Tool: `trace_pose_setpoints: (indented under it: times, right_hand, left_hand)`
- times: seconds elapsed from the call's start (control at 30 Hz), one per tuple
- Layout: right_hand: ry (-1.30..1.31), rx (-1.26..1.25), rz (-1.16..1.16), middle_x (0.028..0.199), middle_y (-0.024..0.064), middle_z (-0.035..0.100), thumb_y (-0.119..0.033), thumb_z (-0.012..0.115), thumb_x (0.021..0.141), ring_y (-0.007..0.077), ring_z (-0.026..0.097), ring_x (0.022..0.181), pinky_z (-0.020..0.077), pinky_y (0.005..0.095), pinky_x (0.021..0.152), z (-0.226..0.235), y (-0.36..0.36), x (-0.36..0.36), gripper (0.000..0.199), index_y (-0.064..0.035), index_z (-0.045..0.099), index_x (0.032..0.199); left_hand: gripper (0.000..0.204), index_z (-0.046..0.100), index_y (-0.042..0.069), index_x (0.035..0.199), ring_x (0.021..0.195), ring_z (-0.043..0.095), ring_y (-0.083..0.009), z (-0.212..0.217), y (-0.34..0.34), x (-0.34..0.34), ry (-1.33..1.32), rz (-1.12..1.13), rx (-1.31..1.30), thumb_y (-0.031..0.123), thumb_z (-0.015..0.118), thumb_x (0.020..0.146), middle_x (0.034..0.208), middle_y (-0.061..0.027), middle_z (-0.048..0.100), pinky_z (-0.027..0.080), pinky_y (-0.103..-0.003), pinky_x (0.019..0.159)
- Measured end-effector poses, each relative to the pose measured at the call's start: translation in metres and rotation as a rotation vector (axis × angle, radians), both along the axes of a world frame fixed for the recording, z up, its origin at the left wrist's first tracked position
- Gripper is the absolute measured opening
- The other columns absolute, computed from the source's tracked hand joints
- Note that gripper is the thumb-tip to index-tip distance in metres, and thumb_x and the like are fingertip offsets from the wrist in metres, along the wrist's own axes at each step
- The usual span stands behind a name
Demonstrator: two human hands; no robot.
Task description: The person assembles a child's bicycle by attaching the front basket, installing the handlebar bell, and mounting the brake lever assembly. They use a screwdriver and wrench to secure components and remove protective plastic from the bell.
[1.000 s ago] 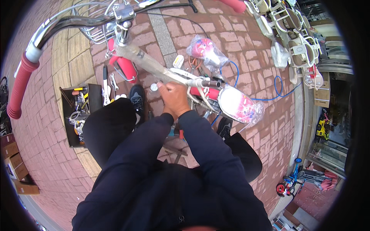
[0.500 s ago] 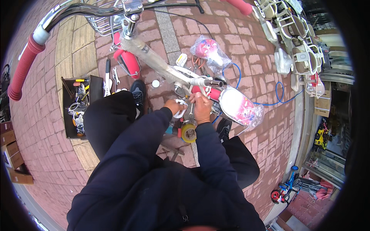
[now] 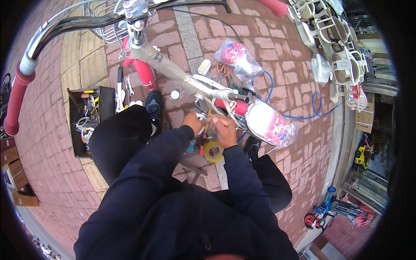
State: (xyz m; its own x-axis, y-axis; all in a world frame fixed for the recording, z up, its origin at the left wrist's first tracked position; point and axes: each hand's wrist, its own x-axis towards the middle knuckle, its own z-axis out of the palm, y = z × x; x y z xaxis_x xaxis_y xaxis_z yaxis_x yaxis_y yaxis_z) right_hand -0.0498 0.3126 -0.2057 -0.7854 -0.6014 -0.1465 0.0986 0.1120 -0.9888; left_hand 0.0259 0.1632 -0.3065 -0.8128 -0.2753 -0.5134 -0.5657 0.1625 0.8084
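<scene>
A small bicycle frame (image 3: 173, 69), wrapped in clear film, runs from the handlebar stem at the top down to the middle. My left hand (image 3: 193, 122) and my right hand (image 3: 224, 130) are both closed on small parts at the lower end of the frame, next to a red piece (image 3: 236, 106). What exactly the fingers grip is too small to tell. A roll of yellow tape (image 3: 213, 150) hangs at my right wrist. A wheel in pink plastic wrap (image 3: 271, 123) sits just right of my hands.
An open black toolbox (image 3: 84, 121) with several tools stands on the brick paving at left, wrenches (image 3: 123, 89) beside it. Red handlebar grips (image 3: 15, 104) curve along the left rim. A blue cable (image 3: 303, 116) and white child seats (image 3: 338, 47) lie right.
My hands have drawn together at the lower frame. The view has shifted slightly, and the tape roll now hangs lower by my right wrist.
</scene>
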Motion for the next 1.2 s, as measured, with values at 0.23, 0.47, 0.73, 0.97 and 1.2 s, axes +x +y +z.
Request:
trace_pose_setpoints:
  times: [0.23, 0.47, 0.73, 0.97, 1.2]
  right_hand:
    - [0.406, 0.302, 0.236, 0.070, 0.0206, 0.059, -0.015, 0.065, 0.094, 0.0410, 0.059, 0.067, 0.0457, 0.0493, 0.065, 0.017, -0.071, -0.005, 0.030, 0.0047, 0.062, 0.072]
    - [0.669, 0.652, 0.371, 0.080, 0.0229, 0.072, -0.023, 0.059, 0.095, 0.0450, 0.070, 0.077, 0.0554, 0.0556, 0.072, -0.031, -0.167, -0.004, 0.035, -0.0009, 0.075, 0.073]
    - [0.792, 0.688, 0.337, 0.082, 0.0243, 0.073, -0.026, 0.056, 0.094, 0.0456, 0.071, 0.078, 0.0559, 0.0568, 0.076, -0.011, -0.156, 0.000, 0.037, -0.0012, 0.076, 0.075]
    - [0.404, 0.640, 0.139, 0.076, 0.0273, 0.065, -0.033, 0.065, 0.093, 0.0497, 0.063, 0.075, 0.0491, 0.0577, 0.071, 0.004, -0.100, 0.013, 0.042, 0.0020, 0.069, 0.072]
    - [0.321, 0.471, 0.015, 0.071, 0.0247, 0.064, -0.024, 0.068, 0.091, 0.0458, 0.064, 0.069, 0.0487, 0.0533, 0.063, -0.025, -0.079, 0.007, 0.034, 0.0017, 0.066, 0.069]
  left_hand:
    - [0.027, 0.074, 0.000, 0.102, 0.101, 0.073, -0.0457, -0.013, -0.004, 0.005, 0.132, 0.011, -0.094, 0.023, 0.074, 0.089, 0.101, -0.0269, 0.076, 0.058, -0.050, 0.085]
    - [0.029, 0.073, -0.001, 0.106, 0.102, 0.073, -0.0445, -0.037, -0.011, 0.008, 0.147, -0.014, -0.062, 0.023, 0.074, 0.089, 0.103, -0.0266, 0.076, 0.058, -0.049, 0.086]
    - [0.031, 0.071, -0.002, 0.109, 0.103, 0.073, -0.0433, -0.014, -0.005, 0.004, 0.085, -0.057, 0.002, 0.022, 0.074, 0.090, 0.105, -0.0263, 0.075, 0.058, -0.049, 0.088]
    - [0.033, 0.070, -0.003, 0.113, 0.104, 0.073, -0.0421, -0.001, 0.018, -0.001, 0.058, -0.039, 0.023, 0.022, 0.074, 0.091, 0.107, -0.0259, 0.075, 0.058, -0.048, 0.089]
    - [0.035, 0.069, -0.004, 0.116, 0.106, 0.073, -0.0410, -0.032, 0.030, -0.003, 0.074, -0.032, -0.039, 0.021, 0.073, 0.092, 0.109, -0.0256, 0.075, 0.058, -0.047, 0.090]
